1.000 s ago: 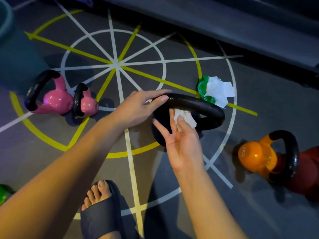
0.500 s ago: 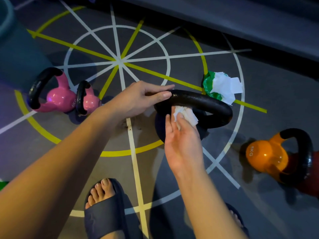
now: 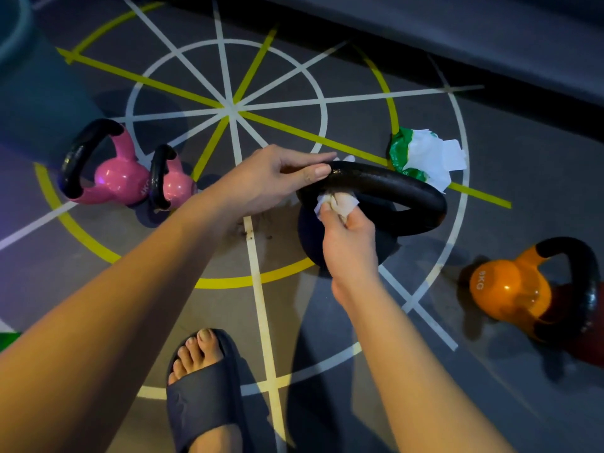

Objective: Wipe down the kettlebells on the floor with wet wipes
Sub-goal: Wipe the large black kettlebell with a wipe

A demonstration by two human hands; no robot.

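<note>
On the grey gym floor (image 3: 523,142), marked with white and yellow lines that fan out like a wheel, a black kettlebell (image 3: 392,188) stands just right of the middle with its thick handle uppermost. From the head view, the left hand (image 3: 268,181) reaches in from the lower left and holds the near-left end of that handle. Its fingers lie long over the far side and its thumb is laid along the near side, so the bar is pinched between them. The right hand (image 3: 349,243) comes up from below with its fingertips bunched tight round a crumpled white wet wipe (image 3: 336,201), which is pressed against the near side of the handle, just right of the left thumb. Just behind the handle lies a green wipes packet (image 3: 400,152), open, with a loose wad of white wipes (image 3: 428,158) spilling out of its right side onto the floor. Off to the left, two pink kettlebells, the larger (image 3: 121,178) and the smaller (image 3: 176,188), sit touching side by side, each with a black handle. Well to the right an orange kettlebell (image 3: 506,289) with a black handle lies tipped over, against something dark red that is too dim to make out. A bare foot in a dark slipper (image 3: 202,397) is planted at the bottom, between the two forearms.
</note>
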